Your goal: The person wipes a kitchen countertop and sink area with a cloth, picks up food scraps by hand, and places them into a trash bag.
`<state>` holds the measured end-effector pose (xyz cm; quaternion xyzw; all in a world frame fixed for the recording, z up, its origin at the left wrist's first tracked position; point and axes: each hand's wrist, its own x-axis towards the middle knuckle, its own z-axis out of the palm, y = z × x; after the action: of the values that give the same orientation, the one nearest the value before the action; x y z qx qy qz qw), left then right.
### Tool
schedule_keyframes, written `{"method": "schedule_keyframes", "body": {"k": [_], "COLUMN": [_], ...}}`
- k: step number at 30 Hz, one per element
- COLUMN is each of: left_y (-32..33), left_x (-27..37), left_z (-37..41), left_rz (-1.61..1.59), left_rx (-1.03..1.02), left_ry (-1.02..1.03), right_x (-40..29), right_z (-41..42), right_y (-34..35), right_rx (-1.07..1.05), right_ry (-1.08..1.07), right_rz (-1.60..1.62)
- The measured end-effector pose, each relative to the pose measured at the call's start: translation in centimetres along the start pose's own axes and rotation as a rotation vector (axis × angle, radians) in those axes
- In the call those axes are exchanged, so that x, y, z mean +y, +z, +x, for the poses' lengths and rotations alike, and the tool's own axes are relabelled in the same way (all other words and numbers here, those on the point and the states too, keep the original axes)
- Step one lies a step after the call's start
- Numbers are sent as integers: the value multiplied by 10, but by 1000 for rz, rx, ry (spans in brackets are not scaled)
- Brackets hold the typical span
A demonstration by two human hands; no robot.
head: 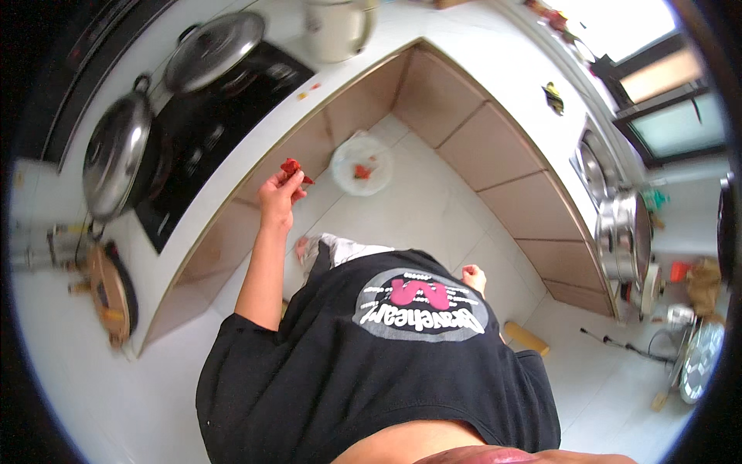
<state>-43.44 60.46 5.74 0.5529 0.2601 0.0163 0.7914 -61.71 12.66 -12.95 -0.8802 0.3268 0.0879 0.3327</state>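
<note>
My left hand [281, 194] pinches a crumpled red scrap [290, 167] between thumb and fingers, with a pointed bit sticking out to the right. What the scrap is made of cannot be told. Just right of that hand and lower down, a round whitish bin [342, 181] stands on the floor against the cabinets. Inside it lies another red scrap [362, 171]. My right hand [474, 277] hangs low beside my black T-shirt [324, 371], its fingers curled. The shirt hides part of that arm, and the hand's inside is out of sight.
Two lidded pans [119, 156] stand by the black cooktop [203, 145] at left. A cream pitcher [335, 35] sits near the corner, close to small red and yellow bits [302, 95]. Stacked steel pots [623, 235] stand at the right counter's end. A yellow cylinder [526, 338] lies on the floor.
</note>
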Motion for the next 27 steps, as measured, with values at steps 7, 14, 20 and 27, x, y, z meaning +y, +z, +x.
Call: {"method": "schedule_keyframes", "body": {"k": [7, 14, 20, 27], "left_y": [179, 318, 446, 612], "left_x": [-11, -15, -26, -18], "left_z": [8, 26, 84, 182], "left_rz": [157, 274, 285, 321], "left_rx": [-403, -606, -716, -606], "left_ry": [-23, -1, -7, -33], "right_x": [17, -16, -67, -129], "right_z": [0, 48, 162, 345], "right_y": [-31, -53, -137, -226], "right_rx": [178, 227, 366, 527], "right_ry": [285, 200, -46, -98], "right_rz": [542, 618, 704, 526]}}
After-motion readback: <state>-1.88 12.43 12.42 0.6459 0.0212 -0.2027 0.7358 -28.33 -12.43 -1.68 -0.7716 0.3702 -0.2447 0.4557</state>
